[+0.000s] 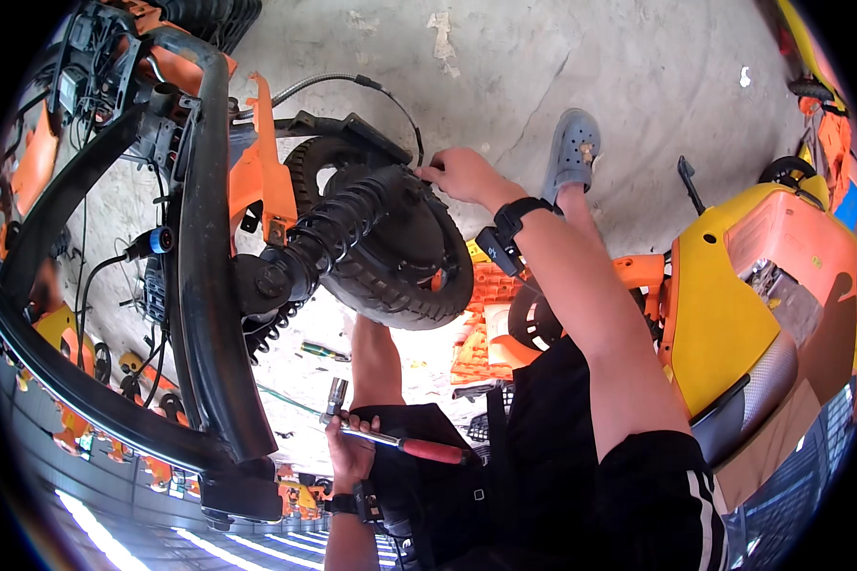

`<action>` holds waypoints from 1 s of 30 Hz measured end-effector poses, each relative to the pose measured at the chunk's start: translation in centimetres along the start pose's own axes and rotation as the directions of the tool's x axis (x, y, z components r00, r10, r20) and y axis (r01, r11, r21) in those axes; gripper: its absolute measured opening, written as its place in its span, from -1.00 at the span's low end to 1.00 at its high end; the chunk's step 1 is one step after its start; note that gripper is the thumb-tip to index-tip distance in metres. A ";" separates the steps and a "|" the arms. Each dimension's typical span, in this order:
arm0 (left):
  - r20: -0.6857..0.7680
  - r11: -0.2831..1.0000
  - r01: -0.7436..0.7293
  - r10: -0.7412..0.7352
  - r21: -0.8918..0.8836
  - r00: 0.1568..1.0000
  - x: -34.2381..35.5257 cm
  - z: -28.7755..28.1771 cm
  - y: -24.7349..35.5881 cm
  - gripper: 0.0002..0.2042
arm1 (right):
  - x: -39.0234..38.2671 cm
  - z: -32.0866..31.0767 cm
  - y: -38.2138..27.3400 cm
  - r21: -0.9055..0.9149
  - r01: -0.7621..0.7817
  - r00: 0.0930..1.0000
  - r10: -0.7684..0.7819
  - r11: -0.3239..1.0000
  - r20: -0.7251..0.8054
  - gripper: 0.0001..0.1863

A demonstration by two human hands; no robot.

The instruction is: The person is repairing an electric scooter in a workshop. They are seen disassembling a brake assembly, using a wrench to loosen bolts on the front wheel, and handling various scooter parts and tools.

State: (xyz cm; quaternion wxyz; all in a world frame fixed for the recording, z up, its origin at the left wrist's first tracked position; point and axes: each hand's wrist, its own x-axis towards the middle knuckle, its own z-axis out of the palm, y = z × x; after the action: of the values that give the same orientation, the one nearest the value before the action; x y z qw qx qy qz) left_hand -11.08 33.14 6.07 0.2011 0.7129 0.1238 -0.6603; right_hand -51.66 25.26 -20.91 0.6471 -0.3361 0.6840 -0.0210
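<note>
My left hand (350,445) is closed around a ratchet wrench (428,451) with a red grip and an upright metal socket, below the scooter's frame. My right hand (455,176) has its fingers curled at the far end of the swing arm (371,138), beside the wheel hub; what is between the fingertips is too small to make out. A black coil-spring shock absorber (328,238) lies across the treaded tire (400,309). An orange bracket (269,181) and a bent cable (319,81) are next to it, on the black frame (200,285).
A yellow and orange scooter body (719,314) stands at the right, with orange parts (490,305) under the wheel. A grey clog (573,147) on a foot rests on the concrete floor (657,95). More orange parts and cables line the left.
</note>
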 end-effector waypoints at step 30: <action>0.002 0.999 -0.010 0.010 -0.037 1.000 0.2 0.7 0.0 -0.86 | 0.3 -0.6 1.1 0.530 -0.070 0.991 -0.002 0.845 0.135 -0.62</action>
State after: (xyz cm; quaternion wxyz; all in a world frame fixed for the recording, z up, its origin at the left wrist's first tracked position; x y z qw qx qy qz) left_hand -11.70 32.85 5.85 0.2175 0.7091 0.1323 -0.6575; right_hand -52.64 25.70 -21.55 0.7585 -0.1316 0.6133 -0.1766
